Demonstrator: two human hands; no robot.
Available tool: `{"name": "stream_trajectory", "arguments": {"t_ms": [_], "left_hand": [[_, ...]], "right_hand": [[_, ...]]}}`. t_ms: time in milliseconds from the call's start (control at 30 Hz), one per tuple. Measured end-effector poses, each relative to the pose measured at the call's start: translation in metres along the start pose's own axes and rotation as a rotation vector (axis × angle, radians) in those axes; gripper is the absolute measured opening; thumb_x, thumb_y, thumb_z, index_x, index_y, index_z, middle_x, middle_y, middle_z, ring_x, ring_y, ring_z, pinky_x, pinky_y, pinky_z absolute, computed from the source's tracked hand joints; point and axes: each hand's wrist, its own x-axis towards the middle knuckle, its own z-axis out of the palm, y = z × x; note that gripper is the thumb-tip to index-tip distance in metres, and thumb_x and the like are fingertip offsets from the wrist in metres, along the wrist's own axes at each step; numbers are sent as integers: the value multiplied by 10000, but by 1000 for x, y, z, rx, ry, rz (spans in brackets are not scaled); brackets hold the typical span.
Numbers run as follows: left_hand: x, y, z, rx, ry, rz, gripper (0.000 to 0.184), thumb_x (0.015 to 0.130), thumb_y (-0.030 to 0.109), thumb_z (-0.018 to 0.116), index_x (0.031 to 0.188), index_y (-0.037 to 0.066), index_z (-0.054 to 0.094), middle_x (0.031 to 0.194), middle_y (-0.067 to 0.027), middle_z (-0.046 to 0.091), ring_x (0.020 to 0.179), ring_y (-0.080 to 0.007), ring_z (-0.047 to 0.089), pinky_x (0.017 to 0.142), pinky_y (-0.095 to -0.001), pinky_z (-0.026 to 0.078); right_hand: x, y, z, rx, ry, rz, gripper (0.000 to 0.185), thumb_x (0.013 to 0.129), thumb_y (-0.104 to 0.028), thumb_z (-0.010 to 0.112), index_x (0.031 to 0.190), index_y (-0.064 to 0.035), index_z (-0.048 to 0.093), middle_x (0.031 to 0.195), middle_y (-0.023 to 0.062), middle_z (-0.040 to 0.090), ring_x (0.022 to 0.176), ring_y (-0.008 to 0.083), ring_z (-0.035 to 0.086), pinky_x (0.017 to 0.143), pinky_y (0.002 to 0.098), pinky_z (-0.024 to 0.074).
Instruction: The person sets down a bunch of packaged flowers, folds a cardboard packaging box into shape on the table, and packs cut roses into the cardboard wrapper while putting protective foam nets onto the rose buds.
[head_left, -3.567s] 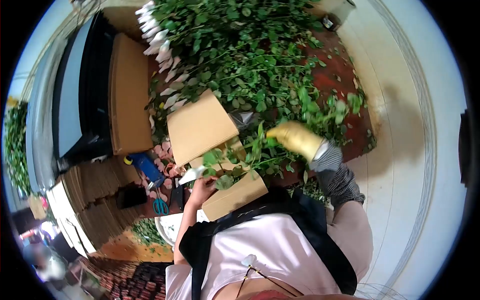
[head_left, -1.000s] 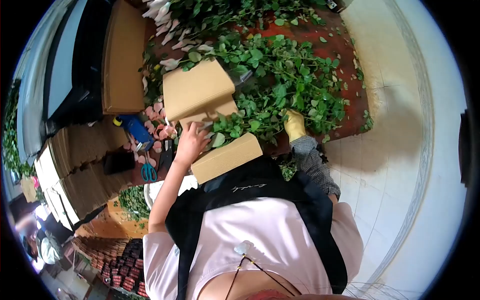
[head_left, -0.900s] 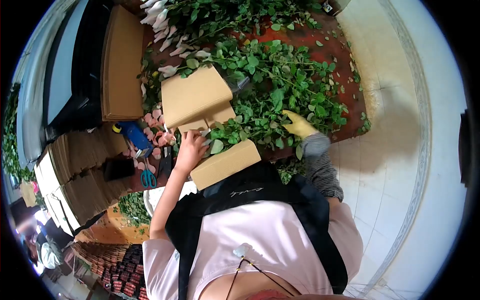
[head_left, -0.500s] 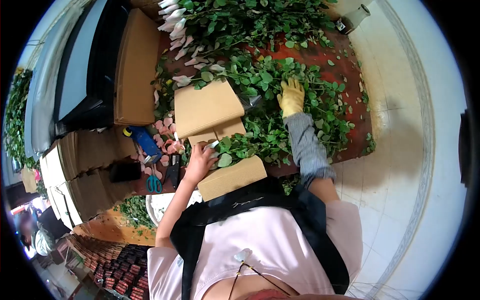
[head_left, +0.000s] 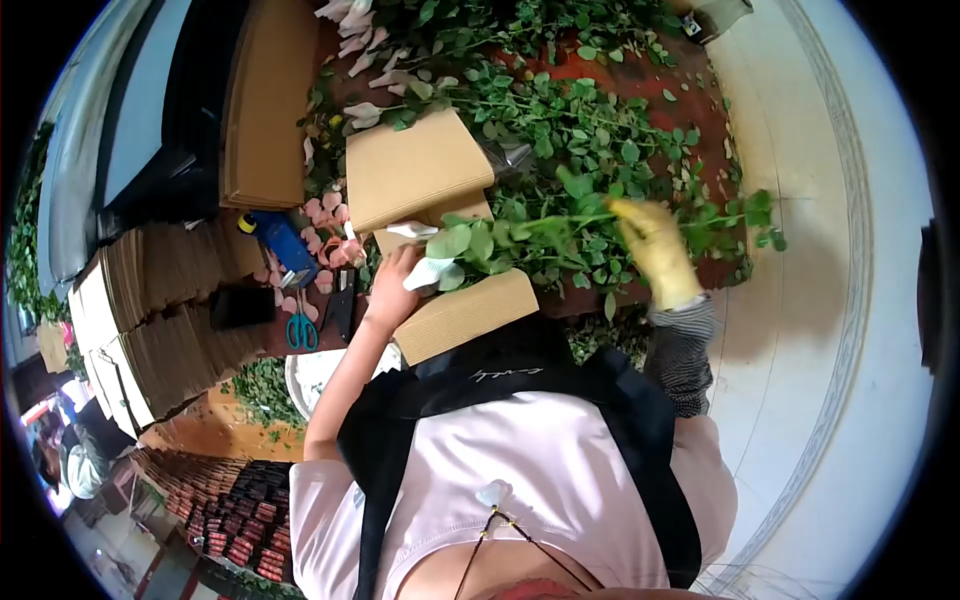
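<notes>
My bare left hand (head_left: 393,288) is at the open end of a folded corrugated cardboard wrap (head_left: 467,318), its fingers closed against a white rose head (head_left: 430,273). Another pale rose (head_left: 412,230) lies just above that hand, its leafy stem stretching to the right. My right hand (head_left: 655,255), in a yellow glove, is closed around this stem, with leaves trailing past it to the right; motion blurs its fingertips. A raised cardboard flap (head_left: 418,170) stands behind the rose heads.
Leafy rose stems (head_left: 570,120) cover the back of the red table (head_left: 655,105). To the left are teal scissors (head_left: 301,331), a black stapler (head_left: 342,305), a blue tool (head_left: 278,240), pink petals (head_left: 325,215) and stacked cardboard (head_left: 180,300). A glass jar (head_left: 718,18) stands at the back right.
My right hand has moved from the stems to the right and nearer my body, now with a rose stem in it. A pale rose now lies above my left hand, which stays by the cardboard.
</notes>
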Motion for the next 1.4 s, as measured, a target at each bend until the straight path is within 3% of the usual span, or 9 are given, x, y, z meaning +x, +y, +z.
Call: {"name": "stream_trajectory", "arguments": {"t_ms": [200, 433, 600, 700, 900, 967, 1033, 1233, 1400], "left_hand": [[0, -3, -1, 89, 67, -2, 326, 844, 206, 710, 1143, 80, 680, 1302, -171, 558, 1220, -356, 518, 975, -449, 461], [11, 19, -36, 334, 144, 226, 301, 795, 243, 732, 1060, 109, 687, 1160, -117, 564, 1091, -327, 539, 893, -431, 487], [21, 2, -27, 103, -48, 112, 578, 754, 211, 785, 1267, 90, 549, 1178, -154, 542, 1095, -361, 542, 933, -426, 490], [29, -6, -22, 181, -129, 141, 633, 712, 258, 823, 1262, 83, 562, 1296, -184, 489, 1199, -388, 473, 1002, -484, 438], [26, -7, -22, 106, -70, 100, 575, 684, 251, 842, 1181, 70, 614, 1345, -192, 453, 1252, -416, 433, 1035, -503, 405], [13, -14, -5, -7, 39, 27, 601, 682, 183, 840, 1215, 70, 585, 1353, -220, 435, 1250, -440, 427, 1035, -503, 403], [8, -5, -3, -36, 80, -46, 614, 690, 173, 836, 1237, 77, 573, 1365, -248, 418, 1264, -452, 415, 1044, -507, 394], [5, -7, 3, -3, 103, -86, 647, 704, 196, 824, 1289, 104, 565, 1418, -207, 412, 1273, -417, 430, 1054, -496, 374], [10, 2, -6, 17, 56, -132, 619, 704, 222, 805, 1271, 115, 580, 1396, -192, 453, 1229, -393, 469, 1034, -492, 384]], "right_hand": [[-58, 28, 99, -223, -165, 456, 509, 815, 105, 543, 1256, -120, 660, 1176, 154, 680, 1019, 313, 668, 892, 380, 552], [-41, 15, 107, -520, -186, 336, 271, 929, -107, 517, 1146, -95, 679, 1195, 148, 661, 1134, 316, 598, 951, 397, 509], [-33, 20, 115, -639, -100, 430, 600, 761, -39, 724, 1325, -80, 524, 1333, 138, 560, 1278, 330, 485, 1033, 472, 450], [-29, 45, 134, -711, -280, 370, 509, 822, -79, 671, 1310, -121, 532, 1263, 118, 610, 1281, 272, 491, 1131, 464, 323], [-13, 14, 98, -580, -430, 475, 374, 830, -16, 587, 1192, -104, 628, 1005, 109, 693, 1133, 275, 598, 1170, 459, 265], [-23, 15, 104, -572, 138, 216, 419, 814, 2, 581, 1219, -100, 619, 1053, 108, 673, 1143, 280, 586, 1160, 464, 280], [-19, 17, 108, -618, 152, 214, 454, 806, -27, 614, 1256, -83, 587, 1204, 116, 611, 1179, 296, 552, 1147, 463, 315], [11, 80, 83, 165, -750, 645, 647, 863, -321, 734, 1410, -87, 481, 1358, 179, 561, 1232, 326, 536, 1066, 419, 419], [103, 43, 55, 92, -285, 319, 658, 876, -301, 699, 1447, -97, 444, 1407, 173, 522, 1278, 304, 515, 1066, 404, 427]]}}
